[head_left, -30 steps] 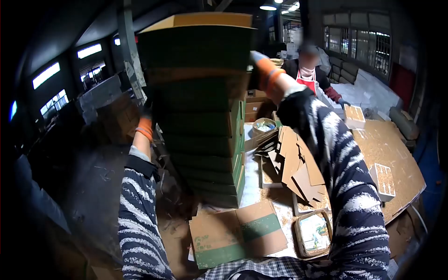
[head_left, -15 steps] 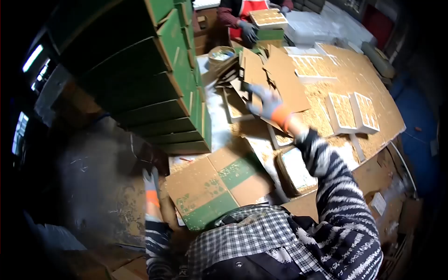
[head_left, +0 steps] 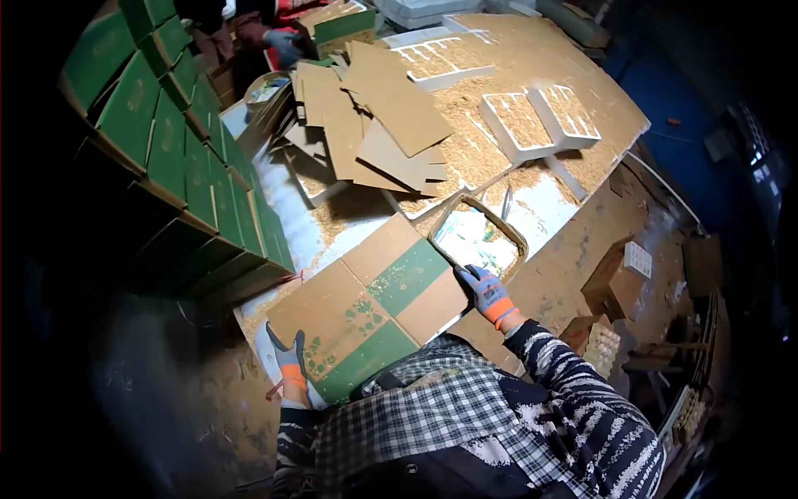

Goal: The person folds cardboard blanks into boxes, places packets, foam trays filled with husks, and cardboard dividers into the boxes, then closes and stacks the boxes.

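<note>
A brown cardboard carton [head_left: 337, 287] with green bands and printed marks lies in front of my body, wood-like shavings scattered on it. My left hand [head_left: 288, 359], in a grey and orange glove, is at its left edge, thumb and fingers apart. At the carton's right edge is my right hand [head_left: 489, 298], similarly gloved, with fingers stretched out beside the near rim of a basket [head_left: 522, 246]. That basket contains white and green papers or packets. Whether the right fingertips touch carton or basket, I cannot tell.
Green cartons [head_left: 187, 158] are stacked high at the left. Loose cardboard sheets [head_left: 395, 96] lie in a heap beyond the carton. White divided trays [head_left: 517, 125] with shavings stand on the table [head_left: 611, 91]. Across it, another person's gloved hand [head_left: 284, 46] is near a green box [head_left: 345, 32].
My right hand has come back from the cardboard heap to the carton's right edge. My left hand has moved up to its left edge. The view has turned right.
</note>
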Demonstrator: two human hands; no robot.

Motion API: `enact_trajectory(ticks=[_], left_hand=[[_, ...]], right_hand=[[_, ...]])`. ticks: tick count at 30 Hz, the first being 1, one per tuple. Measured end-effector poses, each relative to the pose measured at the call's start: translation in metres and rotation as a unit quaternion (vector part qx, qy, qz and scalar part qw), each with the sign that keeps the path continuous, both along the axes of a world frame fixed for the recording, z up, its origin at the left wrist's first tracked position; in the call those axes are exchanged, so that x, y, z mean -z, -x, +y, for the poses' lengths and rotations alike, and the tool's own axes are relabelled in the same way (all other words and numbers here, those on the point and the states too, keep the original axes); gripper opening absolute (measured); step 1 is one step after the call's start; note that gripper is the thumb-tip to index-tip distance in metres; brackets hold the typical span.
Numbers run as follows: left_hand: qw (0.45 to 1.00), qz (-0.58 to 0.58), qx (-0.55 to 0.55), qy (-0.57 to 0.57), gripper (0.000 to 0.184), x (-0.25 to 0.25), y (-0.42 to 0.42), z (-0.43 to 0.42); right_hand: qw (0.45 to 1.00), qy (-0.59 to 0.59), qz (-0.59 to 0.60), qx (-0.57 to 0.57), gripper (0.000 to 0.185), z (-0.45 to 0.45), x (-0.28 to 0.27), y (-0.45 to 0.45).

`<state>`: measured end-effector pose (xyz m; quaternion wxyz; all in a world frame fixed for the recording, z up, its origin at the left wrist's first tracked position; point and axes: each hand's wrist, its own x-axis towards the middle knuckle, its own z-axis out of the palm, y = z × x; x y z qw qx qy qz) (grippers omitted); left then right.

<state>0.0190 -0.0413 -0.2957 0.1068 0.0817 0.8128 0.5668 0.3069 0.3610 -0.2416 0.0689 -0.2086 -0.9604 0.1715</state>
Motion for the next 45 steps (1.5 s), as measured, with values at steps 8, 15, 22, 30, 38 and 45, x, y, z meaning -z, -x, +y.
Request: enact_trajectory(ticks=[8,15,22,30,38,45], left_hand=[[0.998,-0.008,0.051,-0.030,0.082,-0.011,-0.009,-0.001],[0.992,-0.077,0.029,-0.094,0.082,-0.033,-0.051,0.008],[0.977,-0.161,-0.051,-0.128,0.081,-0.018,-0.101,0.009],[0.980,-0.187,-0.060,-0.029,0.071,-0.006,-0.117,-0.009],[0.989,-0.118,-0.081,-0.038,0.066,-0.035,-0.134,0.029],[0.986,-0.149,-0.043,-0.067,0.067,-0.054,-0.127,0.057]], right_hand=[[0.996,-0.017,-0.001,0.089,0.063,0.063,0.002,-0.080],[0.979,-0.087,0.064,0.176,0.057,0.151,0.022,-0.070],[0.969,0.176,0.173,-0.008,0.067,0.140,-0.025,0.029],[0.930,0.349,0.033,-0.113,0.095,0.063,0.048,0.052],[0.892,0.449,0.044,-0.026,0.084,0.059,0.035,-0.017],[0.919,0.383,0.054,0.080,0.063,0.027,0.035,-0.083]])
